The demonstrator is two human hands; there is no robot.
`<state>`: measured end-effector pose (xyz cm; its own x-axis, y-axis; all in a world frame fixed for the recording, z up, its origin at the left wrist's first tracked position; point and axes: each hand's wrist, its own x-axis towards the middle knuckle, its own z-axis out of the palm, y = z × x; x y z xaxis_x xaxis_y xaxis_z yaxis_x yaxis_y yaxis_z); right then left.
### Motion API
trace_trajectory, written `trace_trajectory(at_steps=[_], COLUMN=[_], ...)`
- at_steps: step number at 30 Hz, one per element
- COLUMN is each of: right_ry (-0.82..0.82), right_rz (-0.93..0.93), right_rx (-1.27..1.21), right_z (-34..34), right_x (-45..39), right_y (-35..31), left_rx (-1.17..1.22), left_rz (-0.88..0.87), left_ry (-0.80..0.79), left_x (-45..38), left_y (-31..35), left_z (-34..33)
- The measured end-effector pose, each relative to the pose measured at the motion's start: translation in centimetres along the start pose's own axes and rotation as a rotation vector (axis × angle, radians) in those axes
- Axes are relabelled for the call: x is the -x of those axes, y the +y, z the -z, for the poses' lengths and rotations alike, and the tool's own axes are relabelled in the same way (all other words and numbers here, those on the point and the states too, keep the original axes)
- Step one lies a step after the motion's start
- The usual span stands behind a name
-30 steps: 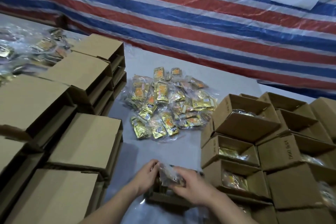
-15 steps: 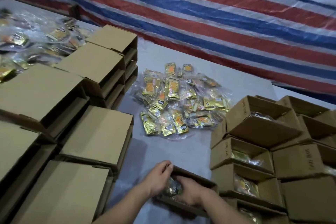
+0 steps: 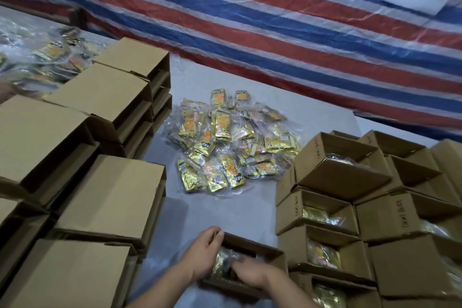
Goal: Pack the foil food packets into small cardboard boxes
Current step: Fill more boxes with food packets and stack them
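Pressing bagged foil packets [image 3: 222, 264] into open small cardboard box [image 3: 252, 245] at near table edge. Left hand [image 3: 202, 255] curled over bundle's left end; right hand [image 3: 252, 274] fingers bent onto its right, grip unclear. Bundle lies directly under fingers, between both hands. Loose packet pile [image 3: 230, 142] beyond.

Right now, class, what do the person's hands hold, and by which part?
Both hands press a foil packet into the open box: left hand at its left edge, right hand on top. The exact grip is hidden.
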<state>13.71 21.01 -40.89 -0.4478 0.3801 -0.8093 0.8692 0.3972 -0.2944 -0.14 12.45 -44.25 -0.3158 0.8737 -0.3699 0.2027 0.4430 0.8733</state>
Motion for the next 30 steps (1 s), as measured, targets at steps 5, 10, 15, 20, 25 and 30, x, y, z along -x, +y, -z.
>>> trace_trajectory(at_steps=[5, 10, 15, 20, 25, 30], right_ry=[-0.024, 0.425, 0.786, 0.637, 0.649, 0.875], right_rz=[0.028, 0.065, -0.087, -0.229, -0.198, -0.035], right_rx=[0.012, -0.033, -0.124, -0.274, -0.264, -0.235], right_z=[0.4, 0.3, 0.9, 0.0, 0.6, 5.3], right_x=[0.5, 4.2, 6.8, 5.2, 6.1, 12.2], right_y=[0.2, 2.0, 5.3, 5.3, 4.8, 4.3], left_rx=[0.033, 0.081, 0.084, 0.098, -0.02, -0.128], left_rz=[-0.001, 0.073, 0.219, 0.376, 0.321, 0.159], left_ry=[0.02, 0.042, 0.074, 0.134, 0.172, 0.233], left_x=[0.3, 0.2, -0.1, 0.8, 2.3, 3.4], left_y=[0.8, 0.7, 0.8, 1.5, 4.0, 11.7], left_z=[-0.2, -0.1, -0.9, -1.7, -1.3, 2.0])
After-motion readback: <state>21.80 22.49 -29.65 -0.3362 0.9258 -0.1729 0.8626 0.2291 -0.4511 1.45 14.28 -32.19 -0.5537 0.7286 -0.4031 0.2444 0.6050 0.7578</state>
